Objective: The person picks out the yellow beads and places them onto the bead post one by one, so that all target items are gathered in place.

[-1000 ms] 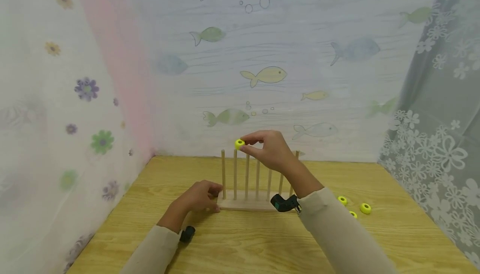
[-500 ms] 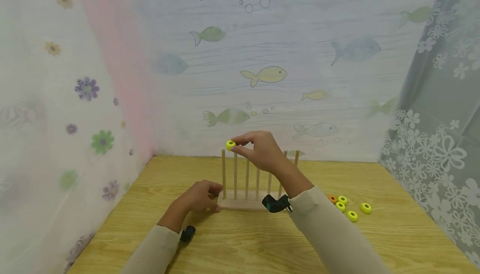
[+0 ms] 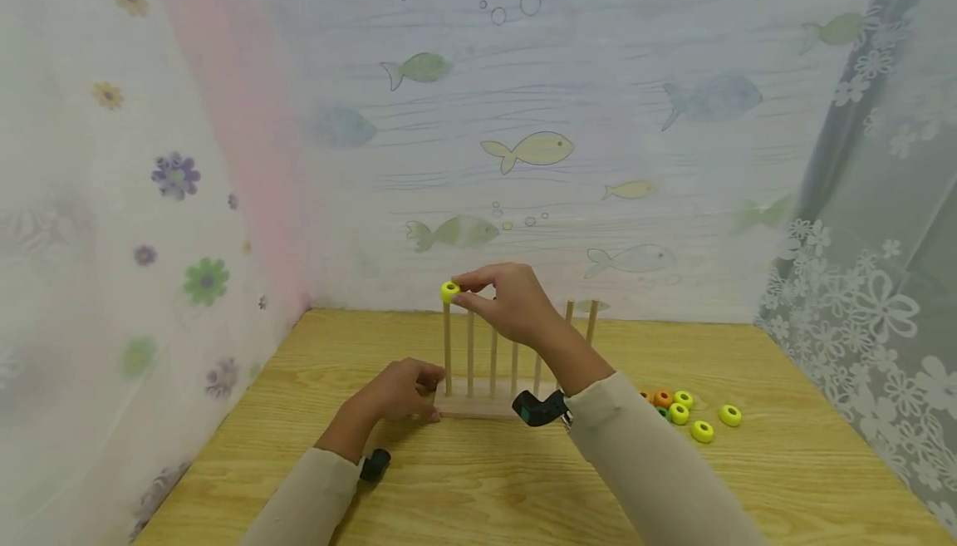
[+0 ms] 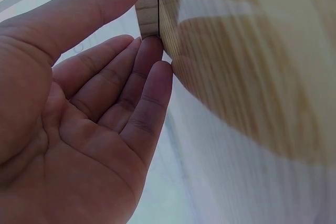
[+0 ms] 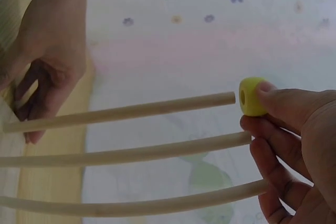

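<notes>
While the left hand point(image 3: 399, 392) presses straight fingers and thumb against the end of the peg rack's base point(image 3: 478, 405), apparently to steady it, the right hand point(image 3: 508, 301) pinches a yellow ring point(image 3: 449, 291) between thumb and fingertips. Ring sits just off the tip of the leftmost peg point(image 5: 121, 113), hole roughly facing it, not yet threaded. Loose rings point(image 3: 691, 417) lie on the table beyond the right forearm, well apart from both hands.
</notes>
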Tool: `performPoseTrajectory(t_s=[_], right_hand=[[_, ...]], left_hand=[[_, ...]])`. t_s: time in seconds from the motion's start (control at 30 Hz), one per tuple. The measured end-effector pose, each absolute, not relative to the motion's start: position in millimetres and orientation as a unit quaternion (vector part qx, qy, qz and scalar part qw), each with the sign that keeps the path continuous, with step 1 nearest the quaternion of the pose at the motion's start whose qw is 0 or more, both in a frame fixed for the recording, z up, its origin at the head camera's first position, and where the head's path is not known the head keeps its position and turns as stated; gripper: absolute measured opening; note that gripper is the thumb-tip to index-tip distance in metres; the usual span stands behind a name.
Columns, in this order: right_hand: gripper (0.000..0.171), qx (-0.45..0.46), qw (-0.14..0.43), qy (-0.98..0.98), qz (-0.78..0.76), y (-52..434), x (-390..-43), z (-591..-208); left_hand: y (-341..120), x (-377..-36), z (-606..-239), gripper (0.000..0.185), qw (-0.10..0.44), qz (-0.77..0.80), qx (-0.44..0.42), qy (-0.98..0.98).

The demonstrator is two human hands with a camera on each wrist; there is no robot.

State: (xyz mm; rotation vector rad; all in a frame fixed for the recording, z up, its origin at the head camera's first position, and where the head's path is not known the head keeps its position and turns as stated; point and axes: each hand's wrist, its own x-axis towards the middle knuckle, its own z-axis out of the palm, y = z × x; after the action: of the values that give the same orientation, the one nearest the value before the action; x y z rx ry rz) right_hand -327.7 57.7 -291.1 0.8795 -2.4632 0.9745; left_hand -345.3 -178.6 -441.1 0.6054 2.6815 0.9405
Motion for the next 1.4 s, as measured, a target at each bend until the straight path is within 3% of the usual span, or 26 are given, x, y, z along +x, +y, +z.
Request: performPoseTrajectory(t_s=[1.4], right_hand=[[0.024,0.281,0.152,-0.878,0.355,50.6,-329.3,-295.7]], left_hand=[[-177.5,-344.1,-439.6,0.073,0.118,0.323,0.202,0.917]])
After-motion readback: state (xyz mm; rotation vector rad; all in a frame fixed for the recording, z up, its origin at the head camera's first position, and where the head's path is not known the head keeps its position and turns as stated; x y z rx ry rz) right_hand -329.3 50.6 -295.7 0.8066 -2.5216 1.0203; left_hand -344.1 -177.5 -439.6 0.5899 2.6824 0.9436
